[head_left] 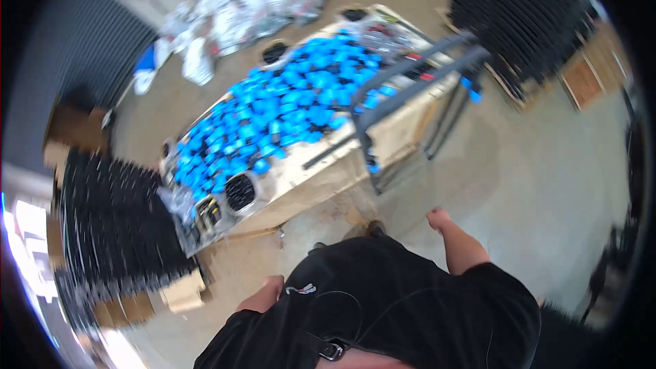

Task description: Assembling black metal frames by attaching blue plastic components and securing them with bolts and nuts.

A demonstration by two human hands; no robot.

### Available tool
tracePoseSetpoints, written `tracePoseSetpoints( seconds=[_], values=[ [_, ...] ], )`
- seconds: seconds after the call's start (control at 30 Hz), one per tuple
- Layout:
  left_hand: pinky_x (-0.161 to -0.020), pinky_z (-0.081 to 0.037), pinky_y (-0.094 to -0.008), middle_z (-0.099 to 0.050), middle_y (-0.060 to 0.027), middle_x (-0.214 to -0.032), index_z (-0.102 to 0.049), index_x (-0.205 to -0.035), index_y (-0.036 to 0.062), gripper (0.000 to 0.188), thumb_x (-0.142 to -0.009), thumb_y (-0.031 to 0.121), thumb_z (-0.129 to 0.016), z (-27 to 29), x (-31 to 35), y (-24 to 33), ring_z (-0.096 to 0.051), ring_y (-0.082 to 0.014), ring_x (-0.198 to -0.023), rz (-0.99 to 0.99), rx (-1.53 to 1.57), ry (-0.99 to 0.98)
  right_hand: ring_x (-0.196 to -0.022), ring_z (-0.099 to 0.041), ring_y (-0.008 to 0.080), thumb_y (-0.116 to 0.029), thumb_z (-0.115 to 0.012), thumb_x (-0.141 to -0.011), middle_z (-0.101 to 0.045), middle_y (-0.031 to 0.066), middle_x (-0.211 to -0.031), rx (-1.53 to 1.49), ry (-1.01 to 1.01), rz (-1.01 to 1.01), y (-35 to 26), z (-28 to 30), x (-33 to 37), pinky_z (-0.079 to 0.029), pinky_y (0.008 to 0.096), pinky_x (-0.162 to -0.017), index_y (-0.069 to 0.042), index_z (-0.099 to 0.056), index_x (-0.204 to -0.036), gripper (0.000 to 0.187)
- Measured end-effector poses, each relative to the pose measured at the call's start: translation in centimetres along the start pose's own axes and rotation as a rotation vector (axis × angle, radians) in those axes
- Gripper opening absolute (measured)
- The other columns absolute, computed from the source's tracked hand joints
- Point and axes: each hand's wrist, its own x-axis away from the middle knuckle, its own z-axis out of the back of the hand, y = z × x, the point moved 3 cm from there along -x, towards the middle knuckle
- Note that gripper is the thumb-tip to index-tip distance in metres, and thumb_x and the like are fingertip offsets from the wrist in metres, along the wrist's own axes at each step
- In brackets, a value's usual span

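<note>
My right hand hangs away from my body over the floor, right of my feet. Its fingers look loosely curled, and nothing shows in them. Close to my left side is my left hand; its fingers are blurred and partly hidden. Neither hand touches the table in front of me. Heaped along that table are many blue caps or covers mixed with black parts. A dark grey tubular metal frame leans or stands at the table's right end, with blue pieces on its lower ends.
Tall stacks of black parts stand at the left, with more black stacked frames at the far right. White plastic bags pile up behind the table. Tubs of black parts sit at its near edge. A wooden board lies at the right.
</note>
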Motion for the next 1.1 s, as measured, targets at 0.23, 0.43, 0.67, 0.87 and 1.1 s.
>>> tracePoseSetpoints(
  seconds=[0.23, 0.43, 0.67, 0.87, 1.1],
  values=[
    [-0.093, -0.052, -0.0451, -0.071, -0.0234, -0.114, -0.075, -0.106, 0.0030, 0.054, -0.089, 0.050, -0.054, -15.8, 4.8, -3.6, -0.067, -0.0383, -0.109, 0.122, 0.584, 0.211, -0.099, -0.073, 0.0336, -0.035, -0.072, -0.074, -0.075, 0.0155, -0.100, 1.206, -0.424, 0.621, -4.9, -10.2, -4.0, -0.057, 0.0475, -0.085, -0.011, -0.076, -0.104, 0.038],
    [-0.095, -0.053, -0.0431, -0.074, -0.0141, -0.114, -0.077, -0.108, 0.0108, 0.058, -0.082, 0.060, -0.060, -26.1, 4.9, -7.8, -0.068, -0.0346, -0.111, 0.271, 1.189, 0.365, -0.100, -0.069, 0.0365, -0.026, -0.060, -0.085, -0.074, 0.0141, -0.104, 1.308, -0.328, 0.880, -21.3, -16.9, 4.8, -0.054, 0.0481, -0.084, -0.014, -0.074, -0.103, 0.026],
    [-0.096, -0.054, -0.0426, -0.072, -0.0188, -0.117, -0.073, -0.116, 0.0050, 0.046, -0.092, 0.042, -0.059, -37.5, 6.6, -21.3, -0.067, -0.0352, -0.113, 0.403, 1.364, 0.330, -0.075, -0.073, 0.0323, -0.027, -0.058, -0.092, -0.073, 0.0177, -0.081, 1.034, -0.265, 1.177, -38.7, -32.3, 13.2, -0.057, 0.0452, -0.069, -0.004, -0.075, -0.083, 0.030],
    [-0.058, -0.055, -0.0386, -0.068, -0.0105, -0.071, -0.069, -0.079, 0.0066, 0.044, -0.098, 0.041, -0.051, -46.5, 10.0, -28.9, -0.066, -0.0248, -0.061, 0.485, 1.891, 0.289, -0.071, -0.069, 0.0215, -0.027, -0.071, -0.088, -0.072, 0.0107, -0.076, 0.470, -0.518, 0.874, -55.9, -43.3, 30.8, -0.053, 0.0369, -0.063, -0.002, -0.073, -0.093, 0.026],
    [-0.090, -0.055, -0.0419, -0.075, -0.0104, -0.111, -0.066, -0.129, 0.0148, 0.041, -0.097, 0.038, -0.054, -47.7, 13.6, -39.5, -0.071, -0.0285, -0.103, 0.508, 1.085, 0.414, -0.070, -0.066, 0.0172, -0.026, -0.068, -0.091, -0.072, 0.0081, -0.085, 0.318, -0.818, 1.027, -73.1, -54.1, 42.6, -0.052, 0.0338, -0.063, -0.003, -0.073, -0.099, 0.025]
  ],
)
